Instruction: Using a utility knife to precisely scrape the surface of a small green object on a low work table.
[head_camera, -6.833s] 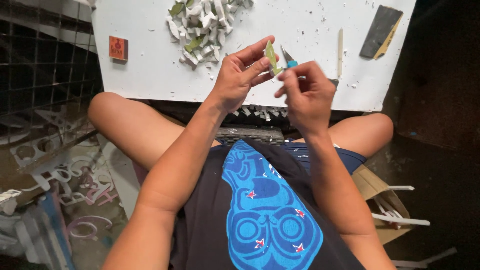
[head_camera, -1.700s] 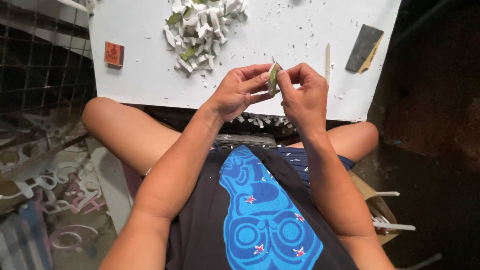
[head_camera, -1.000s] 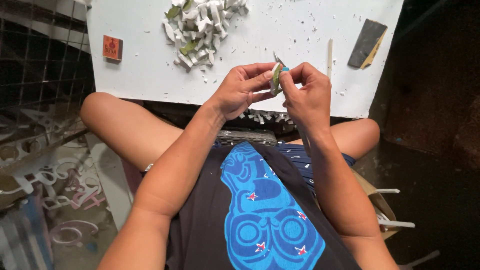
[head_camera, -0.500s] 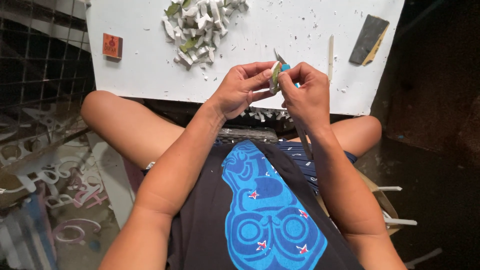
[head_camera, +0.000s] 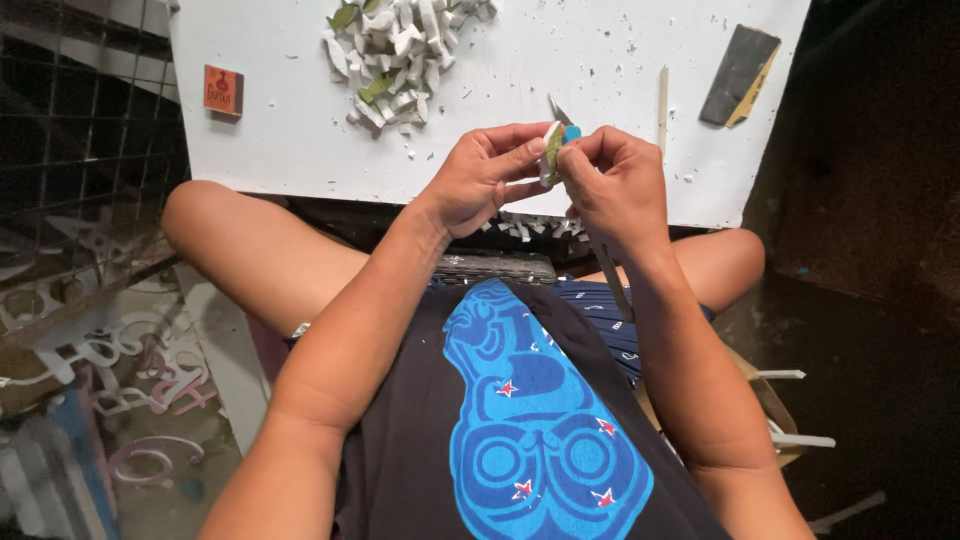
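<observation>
Over the near edge of the white work board (head_camera: 300, 150), both hands meet around one small piece. The left hand (head_camera: 480, 180) pinches a small green-and-white foam-like cut-out (head_camera: 551, 150) between thumb and the first fingers, holding it up on edge just above the board's front rim. The right hand (head_camera: 615, 180) is closed around a slim blue-handled craft knife (head_camera: 569, 128), fingers pressed together on the handle, with the thin blade tip poking up past the piece and very close to the left fingertips.

That closeness is the main hazard — as I judge it, a slip of the blade through soft material would carry it straight into the left thumb or forefinger, since they back the piece from the other side. Too firm a squeeze could also crush or snap so small a cut-out, and a loose grip would drop it among the pale offcuts in the lap (head_camera: 520, 228), where it would be hard to find.

Further back on the board lie a heap of white and green trimmed pieces (head_camera: 400, 50), a small orange-red box (head_camera: 224, 90), a thin pale stick (head_camera: 662, 95) and a dark sanding block (head_camera: 738, 62) — all well apart from the hands.
</observation>
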